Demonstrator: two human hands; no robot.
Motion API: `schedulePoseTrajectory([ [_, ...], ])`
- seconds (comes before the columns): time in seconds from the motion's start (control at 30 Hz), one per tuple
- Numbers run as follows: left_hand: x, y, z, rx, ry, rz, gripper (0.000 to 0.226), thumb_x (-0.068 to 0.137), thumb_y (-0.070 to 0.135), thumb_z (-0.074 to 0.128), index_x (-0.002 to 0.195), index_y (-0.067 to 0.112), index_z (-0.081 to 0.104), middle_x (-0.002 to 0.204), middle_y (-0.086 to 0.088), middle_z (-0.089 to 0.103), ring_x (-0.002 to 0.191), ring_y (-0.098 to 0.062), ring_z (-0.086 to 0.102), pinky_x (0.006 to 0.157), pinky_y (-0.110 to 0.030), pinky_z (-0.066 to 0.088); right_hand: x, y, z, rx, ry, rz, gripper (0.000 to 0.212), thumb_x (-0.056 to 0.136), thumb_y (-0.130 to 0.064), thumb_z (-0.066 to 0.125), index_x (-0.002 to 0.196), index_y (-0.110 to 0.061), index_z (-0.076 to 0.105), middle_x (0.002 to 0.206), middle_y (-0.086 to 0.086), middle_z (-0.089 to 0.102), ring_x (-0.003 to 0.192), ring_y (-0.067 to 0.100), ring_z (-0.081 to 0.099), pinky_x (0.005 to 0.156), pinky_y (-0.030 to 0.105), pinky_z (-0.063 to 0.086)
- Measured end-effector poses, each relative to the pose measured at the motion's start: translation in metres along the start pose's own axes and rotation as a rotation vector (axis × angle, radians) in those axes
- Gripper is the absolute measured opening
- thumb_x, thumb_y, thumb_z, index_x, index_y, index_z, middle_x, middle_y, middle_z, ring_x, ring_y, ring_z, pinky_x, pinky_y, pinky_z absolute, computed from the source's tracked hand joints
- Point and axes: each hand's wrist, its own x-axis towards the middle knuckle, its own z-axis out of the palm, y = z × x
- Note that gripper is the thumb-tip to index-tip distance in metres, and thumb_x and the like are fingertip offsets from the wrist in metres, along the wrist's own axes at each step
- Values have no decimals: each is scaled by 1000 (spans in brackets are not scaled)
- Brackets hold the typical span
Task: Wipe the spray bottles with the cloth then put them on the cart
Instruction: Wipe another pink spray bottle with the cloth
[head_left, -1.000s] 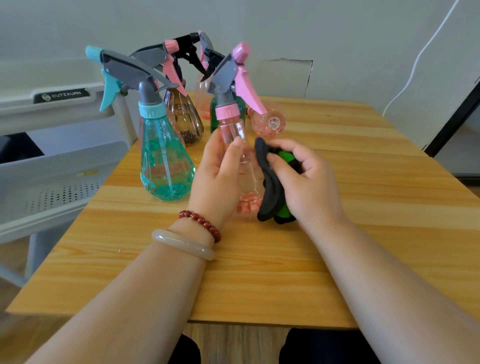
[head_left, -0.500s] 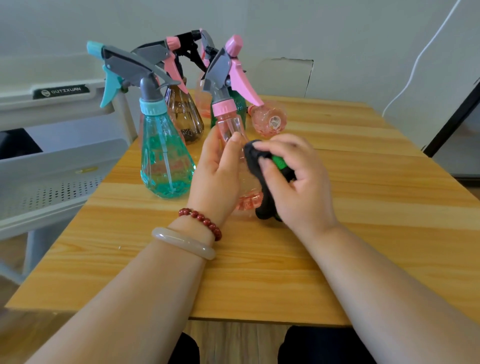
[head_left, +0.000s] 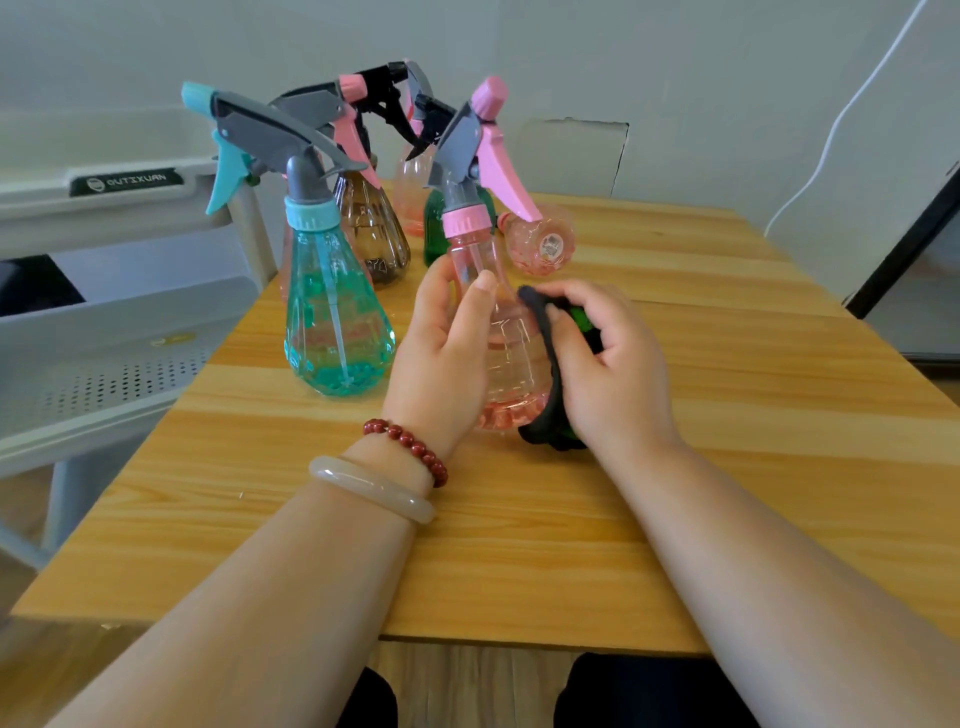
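Pink spray bottle (head_left: 511, 364): your left hand (head_left: 441, 358) grips it, your right hand (head_left: 618, 374) pinches the cloth (head_left: 545, 338) against it; rotate steadily, the far side perhaps unwiped.

Pink bottle (head_left: 511, 358), black-green cloth (head_left: 550, 364)

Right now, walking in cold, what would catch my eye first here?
The hands at the middle of the wooden table: the left hand holds a pink spray bottle while the right hand presses a dark cloth against its side. Left of them stands a teal spray bottle; behind, a tipped pink bottle lies on its side.
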Motion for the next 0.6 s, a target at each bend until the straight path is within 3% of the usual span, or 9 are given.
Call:
schedulePoseTrajectory([
  [0.1,1,-3,0,51,10,19,31,100,41,42,127,33,55,108,10,69,98,-8,66,91,-40,54,-5,-6,-4,-36,-19,-281,16,92,-2,59,105,-4,69,105,0,63,105,9,58,94,20,42],
  [0.17,3,-3,0,31,-1,23,27,102,37,43,124,30,56,107,8,70,99,-8,66,93,-37,53,-3,-7,-3,-62,-41,-366,15,92,-3,61,104,-3,69,105,1,61,103,17,59,94,28,44],
  [0.2,3,-3,0,21,-7,26,24,104,32,43,123,29,57,104,10,70,96,-5,66,89,-29,53,-2,-5,-1,-69,-38,-340,15,92,-5,60,104,-5,69,104,-2,61,103,14,59,94,25,44],
  [0.27,3,-1,-1,1,-25,31,23,106,27,42,122,29,58,94,16,68,85,0,65,74,-16,50,0,-4,2,-25,-21,-121,17,95,-9,57,104,-16,69,102,-9,64,101,5,58,90,16,42],
  [0.37,2,1,-1,-30,-42,28,22,106,24,41,119,27,59,86,17,69,81,1,65,69,-15,51,2,1,1,132,-92,246,18,98,-19,54,100,-30,69,102,-10,70,100,7,63,86,25,46],
  [0.47,1,2,1,-83,8,-9,24,105,27,43,125,23,56,93,10,71,89,-6,69,77,-25,57,0,-1,-1,327,-162,266,17,93,-34,54,103,-33,68,105,-6,71,104,16,65,92,38,50],
  [0.6,2,2,-1,-86,77,-88,23,102,39,48,118,24,54,74,19,71,68,-1,67,66,-26,56,-1,-4,3,461,-231,277,21,81,-50,62,101,-45,65,107,-7,70,105,18,64,100,47,48],
])
